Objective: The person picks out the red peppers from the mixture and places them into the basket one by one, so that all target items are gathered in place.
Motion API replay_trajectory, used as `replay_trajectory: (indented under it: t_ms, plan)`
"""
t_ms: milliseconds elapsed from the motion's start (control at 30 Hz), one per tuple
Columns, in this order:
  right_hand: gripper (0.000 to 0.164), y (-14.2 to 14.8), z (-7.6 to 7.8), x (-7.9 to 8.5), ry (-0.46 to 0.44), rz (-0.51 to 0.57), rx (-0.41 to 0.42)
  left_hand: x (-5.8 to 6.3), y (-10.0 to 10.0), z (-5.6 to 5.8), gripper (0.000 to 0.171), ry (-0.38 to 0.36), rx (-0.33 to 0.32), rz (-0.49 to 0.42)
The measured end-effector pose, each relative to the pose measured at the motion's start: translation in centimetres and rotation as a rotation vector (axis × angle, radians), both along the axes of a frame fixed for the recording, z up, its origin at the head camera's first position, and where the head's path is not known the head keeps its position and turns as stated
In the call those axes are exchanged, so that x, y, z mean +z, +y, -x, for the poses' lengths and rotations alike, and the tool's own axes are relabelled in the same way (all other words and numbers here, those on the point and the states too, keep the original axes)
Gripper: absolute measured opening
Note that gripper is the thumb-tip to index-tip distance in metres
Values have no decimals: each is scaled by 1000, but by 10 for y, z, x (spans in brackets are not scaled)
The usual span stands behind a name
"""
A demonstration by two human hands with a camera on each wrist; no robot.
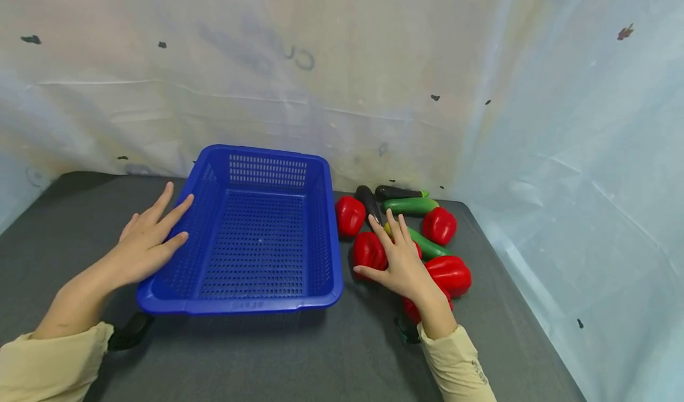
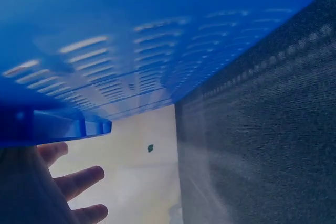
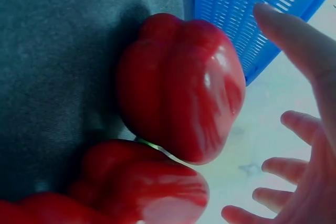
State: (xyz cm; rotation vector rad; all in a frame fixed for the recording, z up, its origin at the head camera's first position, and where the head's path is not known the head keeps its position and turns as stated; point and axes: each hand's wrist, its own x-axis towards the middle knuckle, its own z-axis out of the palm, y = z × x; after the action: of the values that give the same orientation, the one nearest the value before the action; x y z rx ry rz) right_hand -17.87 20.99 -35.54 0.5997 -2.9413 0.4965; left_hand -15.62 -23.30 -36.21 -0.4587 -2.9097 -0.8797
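A blue plastic basket (image 1: pixel 251 247) with slotted walls stands on the dark table, nothing inside it. My left hand (image 1: pixel 146 244) lies at its left rim with the fingers spread; in the left wrist view the fingers (image 2: pixel 81 182) extend past the rim's underside. My right hand (image 1: pixel 404 268) hovers over the vegetables to the right of the basket, fingers spread and holding nothing. Nearest to it is a red bell pepper (image 1: pixel 369 250), which fills the middle of the right wrist view beside the thumb. A second red bell pepper (image 3: pixel 152 187) lies close by there.
Around the right hand lie more red bell peppers (image 1: pixel 449 274), green cucumbers (image 1: pixel 410 206) and dark eggplants (image 1: pixel 398 193). Something yellow is partly hidden behind the fingers. Pale plastic sheeting (image 1: pixel 374 51) hangs behind the table (image 1: pixel 240 360) and along its right side.
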Motion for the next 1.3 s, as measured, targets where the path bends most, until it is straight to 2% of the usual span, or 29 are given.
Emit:
replay_trajectory:
  t_ms: [167, 300, 633, 1067, 1300]
  plan:
    - [95, 2, -2, -3, -23, 9, 8, -3, -2, 2, 61, -17, -8, -40]
    - [92, 2, -4, -5, -1, 11, 26, -4, -3, 1, 60, -33, -14, -82]
    - [85, 4, -6, -7, 70, -12, 92, -3, 0, 0, 59, -137, -15, -232]
    - [82, 7, -6, -14, 84, -50, 113, -3, 4, 1, 59, -170, -27, -328]
    - [77, 8, -5, -15, 102, -30, 113, -5, 4, 1, 60, -182, -37, -367]
